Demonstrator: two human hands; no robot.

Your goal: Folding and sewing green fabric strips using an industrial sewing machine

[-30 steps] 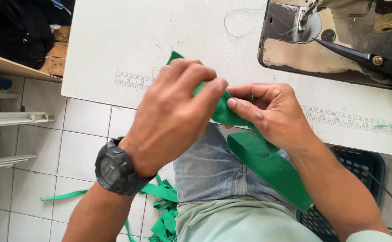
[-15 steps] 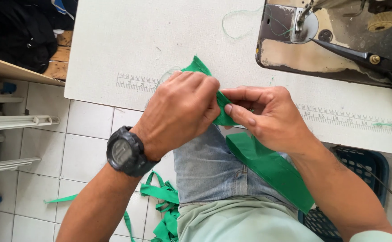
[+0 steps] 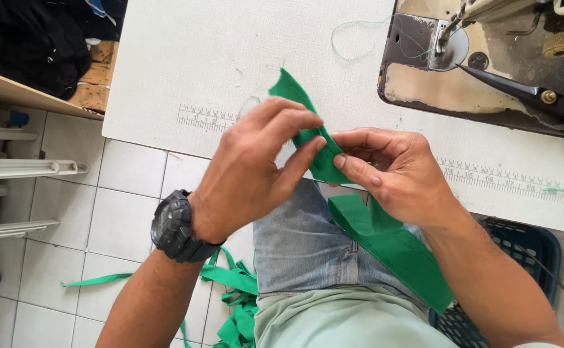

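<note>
Nearest: pale green shirt [image 3: 343,322] and blue jeans [image 3: 301,248], seen from above. Just past them, on the white floor tiles [image 3: 127,193], a heap of loose green strips [image 3: 233,303], lying apart from both hands. At the right, beside the leg, a dark blue plastic basket [image 3: 527,248].

Worn on the left wrist: a chunky black watch [image 3: 177,227].

Held up over the lap, at the near edge of the table: a long green fabric strip [image 3: 391,241]. Lower end hanging down across the right thigh, upper end poking up as a point over the table top. Middle part folded between the two hands.

Left hand [image 3: 253,174]: fingers curled in, thumb and fingertips pinched shut on the green fabric strip. Right hand [image 3: 395,171]: thumb and first finger also closed on the same strip, just beside the left fingertips, nearly touching them. Other right fingers bent loosely, holding nothing else.

Under the hands, a white sewing table [image 3: 230,58] with a ruler strip [image 3: 507,183] printed along its near edge. Farther back on the right, a worn sewing machine [image 3: 488,58], well apart from the hands, with a thin loose thread [image 3: 353,38] looped on the table next to it.

Farthest left, a wooden shelf [image 3: 30,93] with dark clothes [image 3: 30,38] piled on it.
</note>
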